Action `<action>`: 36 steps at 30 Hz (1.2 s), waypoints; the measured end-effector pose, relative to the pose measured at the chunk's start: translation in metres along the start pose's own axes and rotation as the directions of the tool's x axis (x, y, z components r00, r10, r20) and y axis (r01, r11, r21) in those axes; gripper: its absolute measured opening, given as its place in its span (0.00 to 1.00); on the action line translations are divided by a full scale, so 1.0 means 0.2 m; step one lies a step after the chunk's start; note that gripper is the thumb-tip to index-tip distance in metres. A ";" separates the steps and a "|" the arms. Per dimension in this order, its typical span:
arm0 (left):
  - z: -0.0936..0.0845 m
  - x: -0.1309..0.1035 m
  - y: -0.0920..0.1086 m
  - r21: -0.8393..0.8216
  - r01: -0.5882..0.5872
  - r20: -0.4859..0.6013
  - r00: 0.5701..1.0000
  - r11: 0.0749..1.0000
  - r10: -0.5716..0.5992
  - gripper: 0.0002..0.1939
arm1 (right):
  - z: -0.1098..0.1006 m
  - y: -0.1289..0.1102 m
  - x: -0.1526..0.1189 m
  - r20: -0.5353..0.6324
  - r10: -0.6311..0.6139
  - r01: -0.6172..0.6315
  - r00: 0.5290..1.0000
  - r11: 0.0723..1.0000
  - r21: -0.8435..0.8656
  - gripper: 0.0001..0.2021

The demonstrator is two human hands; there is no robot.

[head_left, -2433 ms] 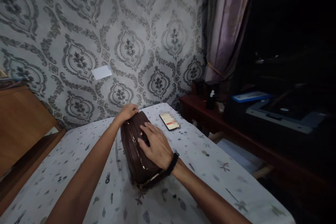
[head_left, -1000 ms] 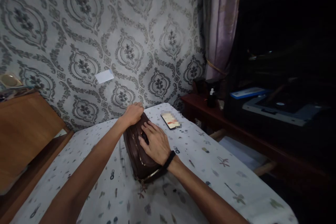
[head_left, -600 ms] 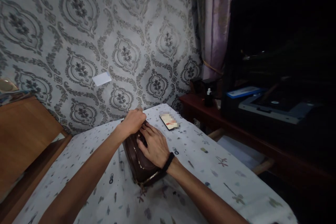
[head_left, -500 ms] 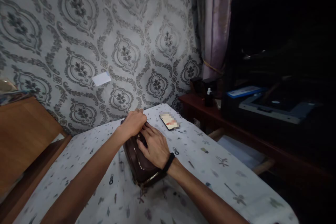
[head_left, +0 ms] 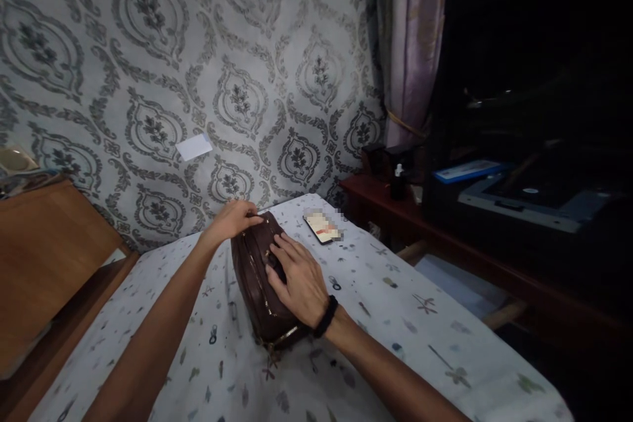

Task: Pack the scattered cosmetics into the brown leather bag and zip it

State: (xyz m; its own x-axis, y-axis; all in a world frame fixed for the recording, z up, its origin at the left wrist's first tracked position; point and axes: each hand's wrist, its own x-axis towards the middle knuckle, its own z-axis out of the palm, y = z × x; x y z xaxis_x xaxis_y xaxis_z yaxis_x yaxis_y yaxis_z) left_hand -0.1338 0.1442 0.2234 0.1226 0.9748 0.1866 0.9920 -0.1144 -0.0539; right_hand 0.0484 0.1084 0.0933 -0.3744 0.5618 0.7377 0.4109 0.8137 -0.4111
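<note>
Left hand [head_left: 231, 219] has slid off the brown bag's [head_left: 257, 290] top.

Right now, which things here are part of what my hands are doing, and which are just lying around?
In hand:
brown bag, left hand at its far end
right hand flat on top

Lying about:
phone on the tablecloth
small bottle on the side shelf
white card on the wall

No text is legible; the phone [head_left: 322, 227] screen is blurred
</note>
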 end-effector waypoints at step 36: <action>0.12 0.03 -0.02 -0.559 0.015 -0.117 0.988 0.829 -0.097 0.12 | 0.01 0.01 -0.04 -0.035 -0.005 0.005 0.999 1.000 -0.012 0.18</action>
State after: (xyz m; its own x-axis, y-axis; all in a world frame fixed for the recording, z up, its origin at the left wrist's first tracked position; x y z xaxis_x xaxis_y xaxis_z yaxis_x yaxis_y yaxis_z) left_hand -0.1373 0.1546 0.2003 0.0288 0.9522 0.3042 0.8419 -0.1872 0.5061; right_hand 0.0509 0.1053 0.0863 -0.3471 0.5519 0.7582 0.4194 0.8145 -0.4009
